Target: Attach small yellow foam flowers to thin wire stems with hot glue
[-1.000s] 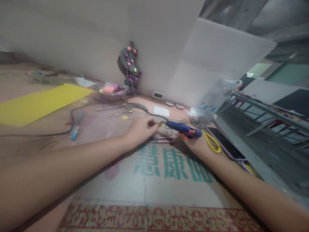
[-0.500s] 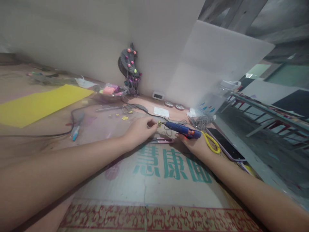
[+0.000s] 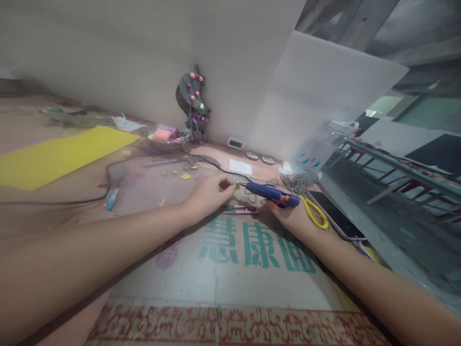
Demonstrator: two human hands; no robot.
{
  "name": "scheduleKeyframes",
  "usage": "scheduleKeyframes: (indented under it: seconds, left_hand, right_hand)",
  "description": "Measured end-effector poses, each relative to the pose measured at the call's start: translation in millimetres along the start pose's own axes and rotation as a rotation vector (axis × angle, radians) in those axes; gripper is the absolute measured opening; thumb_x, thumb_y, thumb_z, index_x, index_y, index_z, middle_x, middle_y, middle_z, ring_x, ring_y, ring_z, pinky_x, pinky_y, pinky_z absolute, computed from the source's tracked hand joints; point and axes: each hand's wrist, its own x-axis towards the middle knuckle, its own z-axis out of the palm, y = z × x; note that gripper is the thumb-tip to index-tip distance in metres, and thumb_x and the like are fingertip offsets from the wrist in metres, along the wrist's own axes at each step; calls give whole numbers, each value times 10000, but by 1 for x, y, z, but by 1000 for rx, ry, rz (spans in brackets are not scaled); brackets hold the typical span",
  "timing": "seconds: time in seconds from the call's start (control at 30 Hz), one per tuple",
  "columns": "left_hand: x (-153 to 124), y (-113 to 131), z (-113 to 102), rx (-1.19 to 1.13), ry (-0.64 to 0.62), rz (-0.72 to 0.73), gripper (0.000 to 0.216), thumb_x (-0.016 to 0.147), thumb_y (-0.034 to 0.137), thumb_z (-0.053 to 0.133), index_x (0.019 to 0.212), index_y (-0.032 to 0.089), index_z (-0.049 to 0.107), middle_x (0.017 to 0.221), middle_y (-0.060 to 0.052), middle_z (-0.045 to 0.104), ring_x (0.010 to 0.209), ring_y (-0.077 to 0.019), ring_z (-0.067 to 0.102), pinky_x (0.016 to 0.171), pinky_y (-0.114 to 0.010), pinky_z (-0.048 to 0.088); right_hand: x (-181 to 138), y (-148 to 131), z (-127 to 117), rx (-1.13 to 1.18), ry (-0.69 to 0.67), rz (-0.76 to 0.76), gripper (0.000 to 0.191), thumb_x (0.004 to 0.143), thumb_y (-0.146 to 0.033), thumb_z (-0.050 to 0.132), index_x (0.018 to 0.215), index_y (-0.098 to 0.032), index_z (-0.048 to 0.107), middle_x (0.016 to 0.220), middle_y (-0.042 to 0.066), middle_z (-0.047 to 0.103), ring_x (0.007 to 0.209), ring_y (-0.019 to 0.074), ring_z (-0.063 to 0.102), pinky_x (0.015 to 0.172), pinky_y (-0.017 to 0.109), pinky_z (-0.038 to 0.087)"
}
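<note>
A blue hot glue gun [image 3: 270, 193] is gripped by my right hand [image 3: 288, 216], its nozzle pointing left and a red light glowing under its body. My left hand [image 3: 212, 194] pinches a small yellow piece [image 3: 236, 185] between thumb and fingertips, right at the nozzle tip. Whether nozzle and piece touch, I cannot tell. Below the hands lie pink-handled thread snips [image 3: 241, 210] on the printed board [image 3: 216, 283]. A yellow felt flower [image 3: 186, 176] and small yellow scraps rest beyond my left hand.
Yellow-handled scissors [image 3: 317, 214] and a phone [image 3: 336, 215] lie beside my right wrist. A yellow sheet [image 3: 65, 156] covers the left side. At the back stand a grey moon ornament [image 3: 190, 93] with pompoms, a small white timer [image 3: 236, 143] and a bottle [image 3: 324, 144]. A black cable [image 3: 72, 202] crosses the table.
Almost nothing differs. Both hands, the glue gun and the yellow piece keep nearly the same place, with only a tiny shift left.
</note>
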Motion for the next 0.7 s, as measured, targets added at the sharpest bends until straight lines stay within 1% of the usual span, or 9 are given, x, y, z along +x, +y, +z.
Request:
scheduleKeyframes:
  seconds: [0.17, 0.47, 0.7]
  left_hand:
    - [0, -1, 1, 3, -3, 3, 195, 829, 343, 517, 772, 185, 616, 785, -5, 683, 717, -168, 603, 642, -268, 409]
    - [1, -1, 0, 10, -6, 8, 200, 831, 345, 514, 765, 185, 613, 786, -6, 682, 720, -169, 602, 649, -273, 407]
    - [1, -3, 0, -5, 24, -17, 214, 833, 369, 520, 783, 190, 626, 811, -4, 687, 760, -177, 610, 689, -284, 420]
  right_hand:
    - [0, 2, 2, 21, 10, 12, 203, 759, -418, 651, 855, -244, 695, 769, 18, 704, 705, 223, 654, 638, 328, 518]
    - [1, -5, 0, 25, 13, 31, 213, 748, -404, 629, 816, -211, 689, 745, 33, 697, 684, 213, 636, 638, 321, 502]
    - [1, -5, 0, 37, -1, -4, 179, 754, -385, 641, 798, -216, 676, 710, 8, 688, 645, 187, 626, 607, 294, 494]
